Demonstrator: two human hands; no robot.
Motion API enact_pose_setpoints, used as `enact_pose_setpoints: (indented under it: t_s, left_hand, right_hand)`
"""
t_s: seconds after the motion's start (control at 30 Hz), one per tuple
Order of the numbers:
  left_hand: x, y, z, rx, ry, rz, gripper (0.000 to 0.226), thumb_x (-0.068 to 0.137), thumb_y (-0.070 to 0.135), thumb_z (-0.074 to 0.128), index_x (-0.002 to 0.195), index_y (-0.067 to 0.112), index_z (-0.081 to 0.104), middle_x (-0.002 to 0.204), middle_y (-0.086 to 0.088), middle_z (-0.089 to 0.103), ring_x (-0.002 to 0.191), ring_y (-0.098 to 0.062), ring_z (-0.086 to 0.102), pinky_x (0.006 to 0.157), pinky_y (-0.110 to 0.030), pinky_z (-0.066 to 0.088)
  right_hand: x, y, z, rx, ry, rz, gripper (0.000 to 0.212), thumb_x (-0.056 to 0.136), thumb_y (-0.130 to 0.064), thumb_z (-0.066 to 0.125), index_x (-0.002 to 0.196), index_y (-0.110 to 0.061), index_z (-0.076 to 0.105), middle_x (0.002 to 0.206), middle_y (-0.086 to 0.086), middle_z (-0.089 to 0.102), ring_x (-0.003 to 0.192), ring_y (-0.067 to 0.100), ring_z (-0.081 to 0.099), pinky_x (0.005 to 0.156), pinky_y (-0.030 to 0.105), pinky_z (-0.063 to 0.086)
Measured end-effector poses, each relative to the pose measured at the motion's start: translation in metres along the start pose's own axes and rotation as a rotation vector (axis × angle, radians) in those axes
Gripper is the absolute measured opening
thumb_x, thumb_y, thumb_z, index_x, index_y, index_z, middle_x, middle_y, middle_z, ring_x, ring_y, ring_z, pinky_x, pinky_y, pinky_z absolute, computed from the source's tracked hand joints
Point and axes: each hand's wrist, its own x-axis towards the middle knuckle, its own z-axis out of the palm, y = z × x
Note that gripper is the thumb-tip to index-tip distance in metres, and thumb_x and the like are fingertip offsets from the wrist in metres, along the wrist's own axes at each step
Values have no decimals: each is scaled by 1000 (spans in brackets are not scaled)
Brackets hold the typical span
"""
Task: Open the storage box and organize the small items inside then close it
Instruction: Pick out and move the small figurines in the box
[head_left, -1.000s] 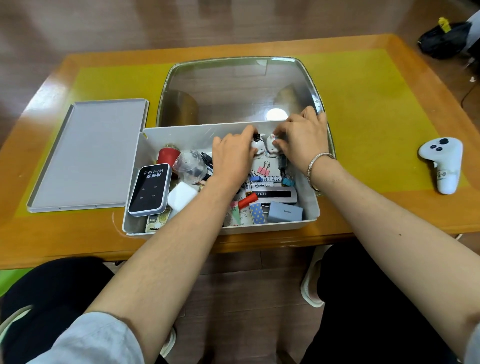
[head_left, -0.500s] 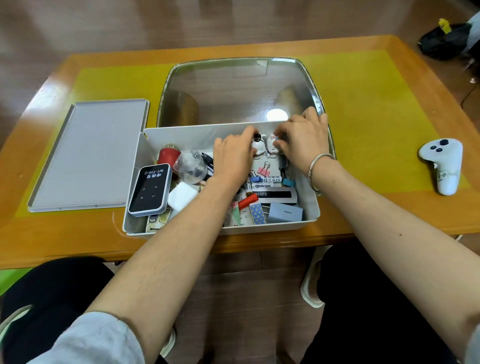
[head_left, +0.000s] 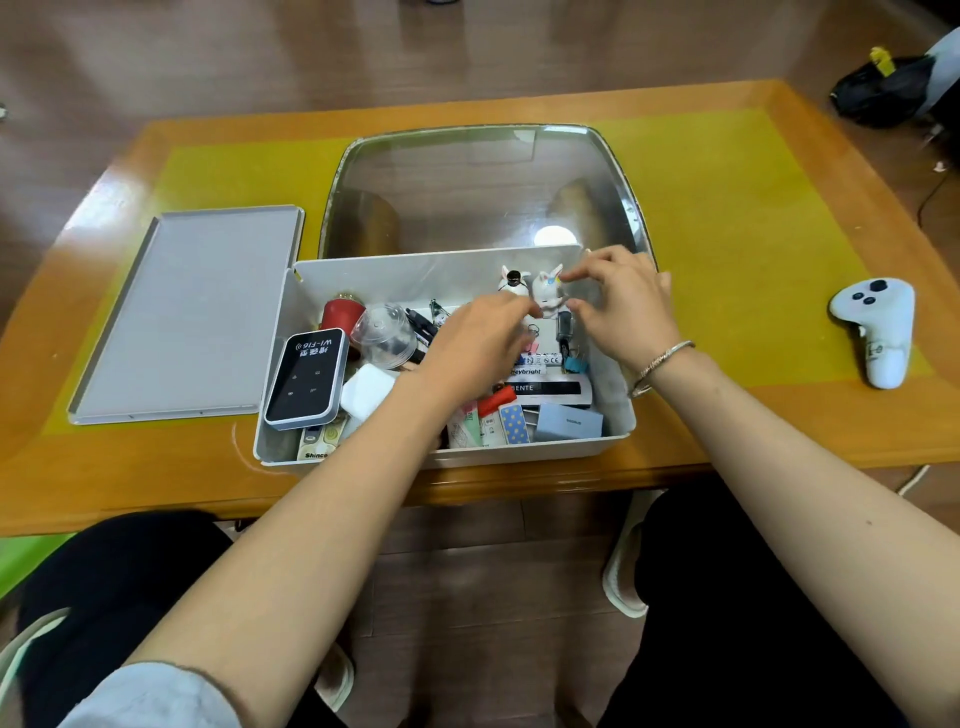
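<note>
The open white storage box (head_left: 441, 260) sits at the table's near edge, full of small items. Its grey lid (head_left: 192, 312) lies flat to the left. Two small rabbit figurines, one with a dark top (head_left: 511, 280) and one white (head_left: 548, 291), stand against the back wall. My right hand (head_left: 623, 306) hovers just right of them with spread fingers, holding nothing. My left hand (head_left: 478, 338), blurred, reaches over the middle of the box, its fingertips near the figurines' bases. A Wi-Fi device (head_left: 306, 379), white charger (head_left: 369, 389), clear dome (head_left: 384, 332) and red cylinder (head_left: 340, 312) fill the left side.
A large clear tray (head_left: 478, 182) lies right behind the box. A white controller (head_left: 878, 327) rests on the yellow mat at the right. A grey-blue block (head_left: 569, 421), a red lighter (head_left: 496, 400) and a blue clip (head_left: 575, 364) lie in the box's right half.
Both hands have let go of the two figurines and drawn back slightly. The figurines now stand on their own at the back wall.
</note>
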Motion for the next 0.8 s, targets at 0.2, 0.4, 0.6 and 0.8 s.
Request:
enact_pose_setpoints:
  t_s: [0.2, 0.4, 0.6, 0.8]
  left_hand:
    - [5, -3, 16, 99, -284, -28, 35, 100, 27, 44, 134, 21, 46, 131, -3, 55, 117, -24, 50, 95, -42, 35]
    - [15, -1, 10, 85, -387, -85, 35, 87, 38, 64, 118, 26, 53, 102, 5, 48, 108, -20, 51, 89, -38, 31]
    - [21, 1, -1, 63, -542, -107, 48, 83, 44, 68, 125, 28, 50, 100, 12, 54, 98, -13, 49, 87, -37, 28]
    - [4, 2, -6, -6, -516, -6, 6, 91, 25, 61, 96, 27, 63, 85, 13, 56, 92, -16, 58, 79, -32, 42]
  right_hand:
    - [-7, -2, 6, -10, -14, 1, 22, 86, -16, 61, 102, -30, 65, 116, -8, 53, 111, 19, 44, 79, 30, 21]
    - [-7, -5, 8, -13, -19, 5, 23, 87, -12, 58, 98, -30, 66, 113, -9, 54, 108, 19, 44, 79, 30, 22]
    - [-6, -8, 8, -25, -53, 23, 28, 87, -7, 55, 96, -30, 67, 113, -9, 54, 109, 19, 43, 79, 29, 21]
    - [-6, -8, 7, 15, -51, 43, 31, 87, -5, 53, 94, -31, 68, 113, -9, 54, 108, 20, 43, 78, 29, 22]
